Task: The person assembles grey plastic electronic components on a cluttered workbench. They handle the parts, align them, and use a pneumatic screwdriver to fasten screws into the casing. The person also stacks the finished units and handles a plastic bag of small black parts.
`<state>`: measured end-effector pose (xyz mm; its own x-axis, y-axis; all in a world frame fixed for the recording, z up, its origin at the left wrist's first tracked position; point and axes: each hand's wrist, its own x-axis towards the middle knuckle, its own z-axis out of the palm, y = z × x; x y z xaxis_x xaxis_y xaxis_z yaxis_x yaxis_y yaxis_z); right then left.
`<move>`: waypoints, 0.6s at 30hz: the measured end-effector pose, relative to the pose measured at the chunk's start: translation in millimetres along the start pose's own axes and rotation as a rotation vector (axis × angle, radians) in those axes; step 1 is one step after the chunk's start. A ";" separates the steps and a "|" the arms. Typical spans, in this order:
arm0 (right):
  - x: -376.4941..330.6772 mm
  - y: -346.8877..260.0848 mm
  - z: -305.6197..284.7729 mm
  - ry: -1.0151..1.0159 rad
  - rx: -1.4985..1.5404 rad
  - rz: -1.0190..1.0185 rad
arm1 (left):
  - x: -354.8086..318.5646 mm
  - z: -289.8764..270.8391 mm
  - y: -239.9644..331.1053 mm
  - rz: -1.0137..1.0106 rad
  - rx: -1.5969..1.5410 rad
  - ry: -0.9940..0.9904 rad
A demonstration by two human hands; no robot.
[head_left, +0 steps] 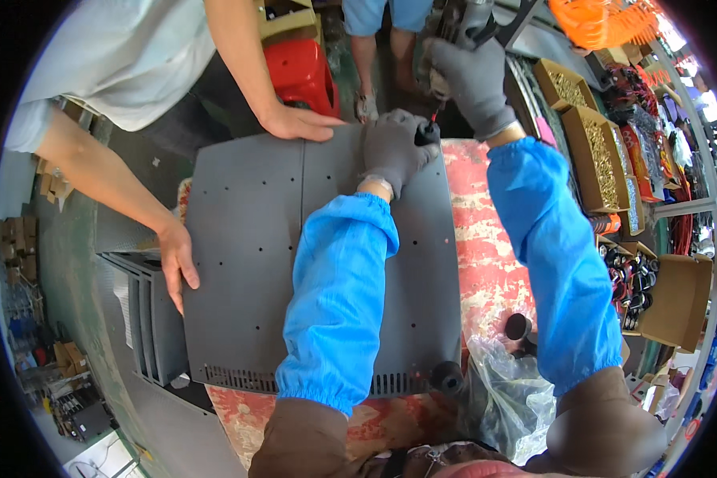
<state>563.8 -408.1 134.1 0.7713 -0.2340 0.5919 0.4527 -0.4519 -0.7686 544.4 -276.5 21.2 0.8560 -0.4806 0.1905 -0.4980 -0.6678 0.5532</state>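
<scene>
A dark grey metal panel (239, 211) with small holes and a slotted near edge lies across the red, worn work surface (494, 267). At its far right corner, my left hand (394, 151) in a grey glove closes around a black round foot (428, 134). My right hand (474, 84), gloved too, wraps around a grey-black power driver (479, 22), partly hidden by the glove. The driver's thin bit with a red part points down at the foot. A similar black foot (446, 376) stands at the near right corner.
A co-worker's hands (299, 123) (177, 259) rest on the panel's far and left edges. Loose black feet (518, 326) and a clear plastic bag (508, 398) lie at right. Screw boxes (596, 159) and an orange coiled hose (605, 24) are beyond. A red stool (301, 76) stands behind.
</scene>
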 end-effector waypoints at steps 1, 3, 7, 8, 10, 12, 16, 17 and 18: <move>0.1 0.0 2.5 0.007 0.046 0.077 | 3.9 0.8 -3.9 0.000 -0.016 -0.003; -2.3 -3.6 10.9 -0.009 0.200 0.209 | 2.1 5.5 -11.6 0.026 0.013 0.053; 4.0 -12.5 3.2 -0.028 0.210 0.311 | -2.2 1.4 3.7 0.060 0.104 0.095; 5.6 -14.7 2.8 -0.026 0.219 0.318 | -2.0 -0.2 3.7 0.053 0.113 0.087; 7.5 -14.9 0.5 -0.007 0.230 0.336 | 1.2 -4.9 7.4 0.028 0.108 0.020; 6.3 -14.8 -1.3 -0.059 0.196 0.330 | 3.2 -4.5 6.0 0.025 0.093 0.010; 6.2 -14.6 -1.5 -0.075 0.152 0.296 | 1.8 -0.1 1.6 0.039 0.069 0.075; 5.0 -14.6 -2.1 -0.071 0.196 0.296 | 1.0 -0.2 3.1 0.037 0.069 0.083; 6.4 -15.2 -4.6 -0.067 0.233 0.287 | 2.2 0.1 6.2 0.032 0.057 0.065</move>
<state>559.7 -406.7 150.7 0.9056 -0.2628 0.3330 0.2976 -0.1658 -0.9402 543.1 -281.7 25.0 0.8459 -0.4654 0.2606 -0.5307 -0.6849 0.4994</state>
